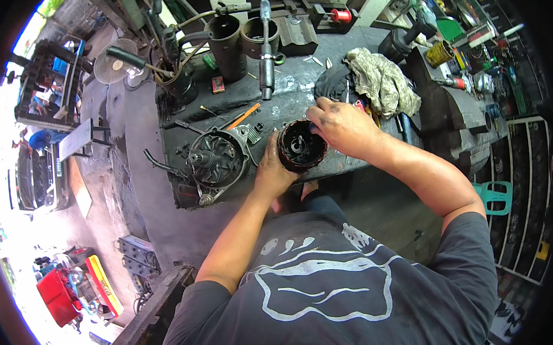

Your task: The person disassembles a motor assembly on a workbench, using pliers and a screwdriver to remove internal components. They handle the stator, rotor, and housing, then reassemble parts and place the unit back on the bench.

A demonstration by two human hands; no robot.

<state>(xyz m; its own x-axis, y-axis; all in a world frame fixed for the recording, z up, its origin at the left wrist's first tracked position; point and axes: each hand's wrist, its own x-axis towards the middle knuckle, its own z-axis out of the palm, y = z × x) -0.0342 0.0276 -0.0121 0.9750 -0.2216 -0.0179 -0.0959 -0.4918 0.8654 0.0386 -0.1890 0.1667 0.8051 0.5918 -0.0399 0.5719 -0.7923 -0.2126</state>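
Observation:
An alternator stator (302, 145), a dark round shell with reddish-brown windings round its rim, is held with its hollow facing up at the bench's front edge. My left hand (273, 169) grips its left side. Closed at the upper right of the rim is my right hand (343, 125); a small dark thing shows at its fingertips, too hidden to name. To the left, an alternator half with its finned rotor (217, 159) and shaft lies on the bench. Behind that lie an orange-handled tool (244, 115) and a metal bracket piece (247, 133).
A crumpled grey-green cloth (380, 81) lies right of my hands. A long metal tool (267, 68) stretches across the bench (294, 88). Dark cans (226, 48) and a pot of tools (177, 87) stand behind, with a small red box (218, 84). A bench vise (456, 112) is at right.

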